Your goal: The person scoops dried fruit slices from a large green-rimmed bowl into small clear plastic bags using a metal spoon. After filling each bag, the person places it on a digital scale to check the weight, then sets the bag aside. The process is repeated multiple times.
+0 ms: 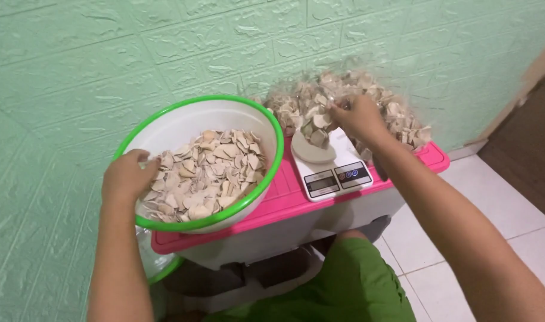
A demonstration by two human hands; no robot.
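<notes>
Two hands: left hand [128, 174] fingers curled among bowl [165, 128] chips [207, 173], right hand [359, 116] pinching clear bag [316, 119].
</notes>
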